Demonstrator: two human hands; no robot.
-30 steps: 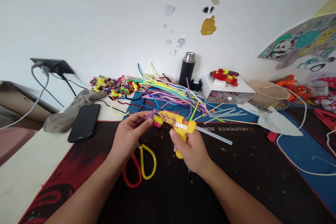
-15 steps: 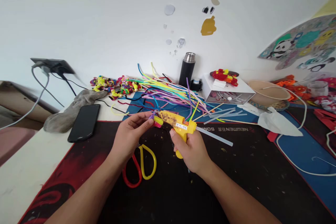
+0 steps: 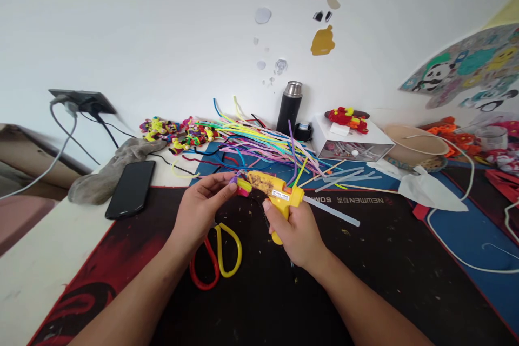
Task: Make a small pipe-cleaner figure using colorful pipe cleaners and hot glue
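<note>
My right hand [image 3: 298, 235] is wrapped round the grip of a yellow hot glue gun [image 3: 275, 190], whose front is stained brown. A translucent glue stick [image 3: 334, 211] sticks out of its back end. Between thumb and fingers, my left hand [image 3: 201, 203] pinches a small pipe-cleaner piece [image 3: 242, 186] in purple, yellow and pink. The gun's nozzle end is right at this piece; whether they touch I cannot tell. Below my left hand lie scissors with one red and one yellow handle [image 3: 229, 250], their blades mostly hidden.
Behind my hands lies a heap of coloured pipe cleaners [image 3: 263, 143], with small finished figures [image 3: 156, 128] to its left. A black thermos [image 3: 289, 108] and a white drawer box [image 3: 352, 140] stand by the wall. A phone [image 3: 130, 189] lies left; a white cable [image 3: 454, 262] loops at right.
Almost nothing differs. Both hands keep their hold, and the glue gun stays at the pipe-cleaner piece; the whole view has shifted very slightly.
</note>
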